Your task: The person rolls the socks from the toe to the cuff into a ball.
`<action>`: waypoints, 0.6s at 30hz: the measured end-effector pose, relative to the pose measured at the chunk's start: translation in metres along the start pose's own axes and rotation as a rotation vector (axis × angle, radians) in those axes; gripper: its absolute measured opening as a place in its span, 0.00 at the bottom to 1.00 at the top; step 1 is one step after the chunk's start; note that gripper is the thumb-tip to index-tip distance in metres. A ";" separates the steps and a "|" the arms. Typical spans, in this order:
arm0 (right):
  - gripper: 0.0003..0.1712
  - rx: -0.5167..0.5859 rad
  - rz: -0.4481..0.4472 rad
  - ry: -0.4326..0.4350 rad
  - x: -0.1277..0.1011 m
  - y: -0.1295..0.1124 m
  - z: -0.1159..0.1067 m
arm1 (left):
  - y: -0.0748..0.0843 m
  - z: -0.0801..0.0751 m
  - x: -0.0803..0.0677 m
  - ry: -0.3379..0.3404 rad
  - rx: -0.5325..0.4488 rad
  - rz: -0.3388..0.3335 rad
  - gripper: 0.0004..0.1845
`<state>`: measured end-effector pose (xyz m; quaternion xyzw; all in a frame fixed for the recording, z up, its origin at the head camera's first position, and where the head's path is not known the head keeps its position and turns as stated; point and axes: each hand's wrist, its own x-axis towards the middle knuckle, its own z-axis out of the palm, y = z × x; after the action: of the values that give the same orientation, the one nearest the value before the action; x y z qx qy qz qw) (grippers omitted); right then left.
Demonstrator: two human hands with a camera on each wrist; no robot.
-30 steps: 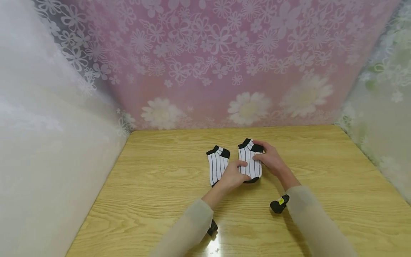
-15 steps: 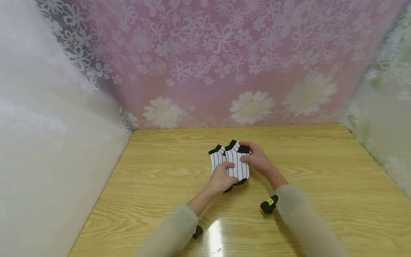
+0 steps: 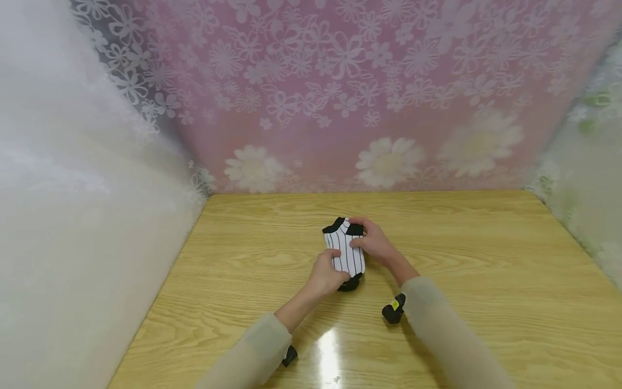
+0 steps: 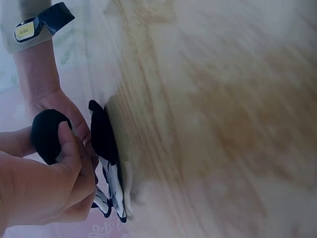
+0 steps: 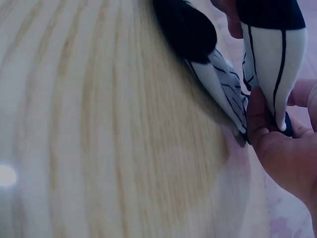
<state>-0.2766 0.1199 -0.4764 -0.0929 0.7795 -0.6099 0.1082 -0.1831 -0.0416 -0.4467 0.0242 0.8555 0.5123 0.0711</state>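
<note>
Between both hands is a white ankle sock with thin black stripes and black cuff, heel and toe. My left hand pinches its left side near the toe, and my right hand pinches it at the heel. In the right wrist view this held sock stands raised over the wood. A second matching sock lies on the table beneath it; in the left wrist view its black toe shows close under the fingers. From the head, the upper sock covers nearly all of the lower one.
The wood-grain table meets a pink flowered backdrop at the back. Pale panels stand at the left and right. A black camera is strapped at the right wrist, another at the left.
Both hands have carried the held sock leftward, from beside the other sock to right over it. The lower sock has gone from plain view to almost wholly covered. Both hands keep their pinch.
</note>
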 end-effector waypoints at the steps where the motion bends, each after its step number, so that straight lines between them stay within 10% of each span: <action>1: 0.40 -0.011 0.009 -0.002 0.001 0.000 0.002 | -0.001 -0.001 0.000 -0.001 0.005 -0.001 0.31; 18: 0.38 -0.233 0.034 0.021 0.005 0.000 0.016 | -0.012 0.002 -0.002 -0.028 0.098 -0.035 0.32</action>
<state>-0.2767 0.1034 -0.4800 -0.0851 0.8477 -0.5142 0.0987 -0.1807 -0.0452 -0.4579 0.0198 0.8788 0.4680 0.0909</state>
